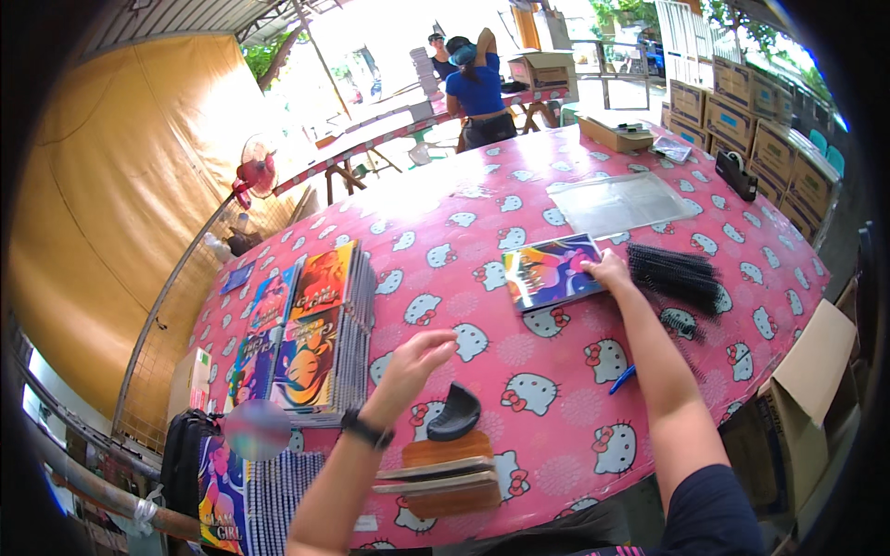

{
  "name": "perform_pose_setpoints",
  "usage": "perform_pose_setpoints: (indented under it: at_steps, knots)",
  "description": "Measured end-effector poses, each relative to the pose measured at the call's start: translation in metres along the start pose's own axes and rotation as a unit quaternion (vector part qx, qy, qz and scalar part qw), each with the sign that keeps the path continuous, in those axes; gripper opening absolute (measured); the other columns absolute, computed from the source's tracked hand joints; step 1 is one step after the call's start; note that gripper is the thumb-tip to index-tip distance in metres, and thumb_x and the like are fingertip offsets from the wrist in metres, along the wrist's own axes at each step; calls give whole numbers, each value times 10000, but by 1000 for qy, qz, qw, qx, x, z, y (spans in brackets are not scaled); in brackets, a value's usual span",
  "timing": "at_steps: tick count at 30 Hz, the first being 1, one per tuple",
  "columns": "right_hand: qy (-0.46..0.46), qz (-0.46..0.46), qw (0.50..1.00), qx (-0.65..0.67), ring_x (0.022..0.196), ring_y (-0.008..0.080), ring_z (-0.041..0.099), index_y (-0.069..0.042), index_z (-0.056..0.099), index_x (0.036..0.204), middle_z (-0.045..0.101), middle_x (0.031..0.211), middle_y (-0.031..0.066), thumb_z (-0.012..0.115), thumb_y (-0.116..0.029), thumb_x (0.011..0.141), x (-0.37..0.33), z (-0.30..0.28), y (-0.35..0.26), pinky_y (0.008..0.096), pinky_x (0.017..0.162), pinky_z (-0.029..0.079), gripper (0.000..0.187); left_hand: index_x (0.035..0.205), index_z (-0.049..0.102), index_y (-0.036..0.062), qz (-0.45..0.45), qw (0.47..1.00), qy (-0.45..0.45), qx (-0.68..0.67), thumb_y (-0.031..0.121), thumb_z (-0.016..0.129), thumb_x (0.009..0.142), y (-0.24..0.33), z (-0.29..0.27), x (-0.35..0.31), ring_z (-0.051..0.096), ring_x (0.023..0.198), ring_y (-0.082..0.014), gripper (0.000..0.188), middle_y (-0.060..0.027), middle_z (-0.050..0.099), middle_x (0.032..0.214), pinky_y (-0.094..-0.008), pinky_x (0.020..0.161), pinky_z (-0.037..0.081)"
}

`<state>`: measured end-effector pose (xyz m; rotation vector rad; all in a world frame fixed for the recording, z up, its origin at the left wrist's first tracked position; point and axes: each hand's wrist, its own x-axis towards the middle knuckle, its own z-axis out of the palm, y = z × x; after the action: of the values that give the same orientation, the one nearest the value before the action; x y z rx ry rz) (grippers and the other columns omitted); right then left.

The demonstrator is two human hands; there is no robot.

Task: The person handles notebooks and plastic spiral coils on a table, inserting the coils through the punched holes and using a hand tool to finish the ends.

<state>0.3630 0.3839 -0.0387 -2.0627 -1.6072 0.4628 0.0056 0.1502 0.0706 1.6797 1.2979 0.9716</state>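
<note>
Your right hand [607, 270] clamps its fingers on the notebook [549, 271], just left of the black coils [677, 276]. Steady the free edge with your left hand [419, 361], farther left; I cannot tell whether its fingers meet.

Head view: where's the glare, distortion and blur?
Head view: glare washes out the far side of the pink tablecloth; head view: its edges bow near the black rim; head view: a round blurred spot partly veils the notebooks at lower left.
</note>
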Motion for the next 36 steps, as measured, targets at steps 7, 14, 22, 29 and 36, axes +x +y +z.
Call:
perform_pose_setpoints:
  at_steps: [7, 14, 22, 29, 36]
  knots:
    - [-40, -24, 979, 198, 1155, 333, 527, 14, 545, 1209, 589, 1182, 220, 729, -459, 740, -54, 24, -16, 407, 967, 418, 691, 1301, 435, -73, -186, 981, 49, 29, 466, 571, 895, -140, 41, 213, 548, 1125, -216, 688, -177, 549, 1259, -308, 844, 475]
    - [49, -36, 982, 179, 1039, 353, 550, 15, 577, 1120, 615, 1092, 195, 686, -347, 776, -70, 18, -17, 432, 903, 446, 512, 1144, 559, 24, -304, 910, 18, -280, 430, 393, 978, -116, 53, 240, 693, 803, -245, 469, -154, 685, 941, -376, 662, 591]
    - [65, -52, 978, 189, 1032, 362, 550, 34, 570, 1118, 620, 1058, 204, 690, -306, 776, -73, 21, -19, 424, 899, 450, 497, 1102, 586, 79, -341, 894, 7, -290, 505, 437, 941, -72, 63, 243, 683, 708, -195, 479, -103, 686, 879, -357, 621, 595]
    - [80, -59, 977, 189, 1036, 367, 547, 62, 552, 1115, 617, 1050, 223, 684, -291, 781, -73, 23, -23, 424, 907, 447, 503, 1028, 581, 67, -328, 929, 4, -175, 399, 522, 935, -70, 68, 244, 668, 625, -152, 350, -67, 665, 808, -309, 520, 579]
    - [51, -42, 980, 189, 1050, 359, 542, 61, 551, 1107, 609, 1068, 212, 692, -299, 776, -70, 19, -19, 418, 914, 449, 509, 1093, 577, 25, -345, 899, -6, -268, 339, 481, 957, -58, 68, 247, 691, 709, -211, 355, -132, 683, 922, -368, 612, 609]
